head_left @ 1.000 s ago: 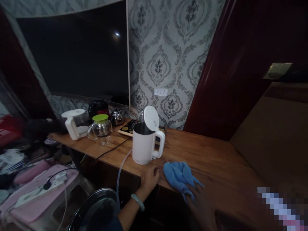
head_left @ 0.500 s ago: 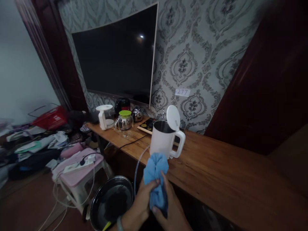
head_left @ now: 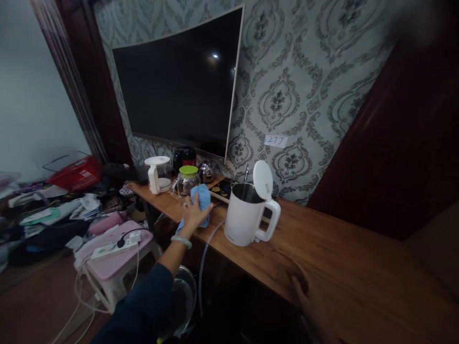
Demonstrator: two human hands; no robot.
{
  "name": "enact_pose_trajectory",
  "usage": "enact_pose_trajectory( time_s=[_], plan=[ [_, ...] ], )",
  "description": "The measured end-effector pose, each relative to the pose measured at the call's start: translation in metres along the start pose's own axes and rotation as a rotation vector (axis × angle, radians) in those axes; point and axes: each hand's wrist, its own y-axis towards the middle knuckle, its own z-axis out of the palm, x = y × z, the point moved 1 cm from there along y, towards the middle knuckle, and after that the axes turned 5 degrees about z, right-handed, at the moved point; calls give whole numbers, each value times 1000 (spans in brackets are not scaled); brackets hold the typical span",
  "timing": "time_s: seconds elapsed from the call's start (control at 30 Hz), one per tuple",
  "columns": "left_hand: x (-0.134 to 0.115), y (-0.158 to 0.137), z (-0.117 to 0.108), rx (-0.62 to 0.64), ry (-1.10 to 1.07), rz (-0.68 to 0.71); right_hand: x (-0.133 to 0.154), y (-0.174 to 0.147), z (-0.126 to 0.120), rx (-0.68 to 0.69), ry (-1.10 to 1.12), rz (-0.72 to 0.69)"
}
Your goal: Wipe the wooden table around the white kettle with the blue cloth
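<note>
My left hand (head_left: 194, 215) reaches over the table's front edge, its fingers pressed on a bunched blue cloth (head_left: 201, 195). The cloth is at the tabletop, in front of a glass teapot (head_left: 186, 184) with a green lid. A white electric kettle (head_left: 240, 222) stands upright right of the cloth, with its lid (head_left: 263, 180) raised and its handle to the right. Apart from the kettle, my right hand (head_left: 303, 286) is low by the front edge of the table. It is dark and smeared, so its fingers do not show clearly.
On the wooden table (head_left: 333, 253) are a white-handled glass pitcher (head_left: 161, 177), a small metal kettle (head_left: 205, 172) and a black patterned hot plate (head_left: 220, 189). A clear hose (head_left: 203, 267) hangs over the edge. Below stand a basin (head_left: 186, 296) and a pink stool (head_left: 111, 258) with a power strip.
Both hands held the cloth in front of the kettle. My left hand has carried it left to the tabletop near the teapot. My right hand has let go and moved right.
</note>
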Motion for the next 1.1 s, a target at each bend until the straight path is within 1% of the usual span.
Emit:
enact_pose_trajectory(
  time_s=[0.07, 0.1, 0.13, 0.23, 0.37, 0.43, 0.5, 0.6, 0.73, 0.83, 0.93, 1.0, 1.03, 1.1],
  plan=[
    [0, -2, 11, 113, 126, 24, -11, 3, -5, -71, -74, -12],
    [1, -4, 15, 143, 186, 40, -14, 3, -6, -98, -107, -18],
    [3, -7, 18, 151, 241, 58, -16, 3, -6, -117, -138, -25],
    [10, -10, 24, 106, 344, 82, -16, 2, -5, -136, -246, -52],
    [23, -12, 31, 138, 338, 10, -16, 0, -5, -187, -360, -116],
    [26, -16, 34, 134, 328, 12, -19, 0, -4, -211, -380, -160],
    [27, -23, 37, 102, 330, 38, -22, 0, -4, -186, -400, -169],
    [25, -29, 40, 37, 332, 115, -28, 0, -2, -119, -430, -145],
    [29, -23, 48, 13, 265, 218, -38, 0, 1, -118, -467, -188],
    [35, -11, 58, -26, 150, 212, -44, 1, 4, -145, -484, -217],
    [39, -2, 69, -140, 7, 176, -49, 2, 5, -208, -524, -265],
    [40, -1, 76, -214, -65, 149, -51, 3, 6, -245, -564, -314],
    [40, -2, 79, -232, -83, 138, -52, 3, 6, -254, -581, -333],
    [41, -5, 85, -230, -87, 131, -52, 4, 5, -265, -603, -350]
  ],
)
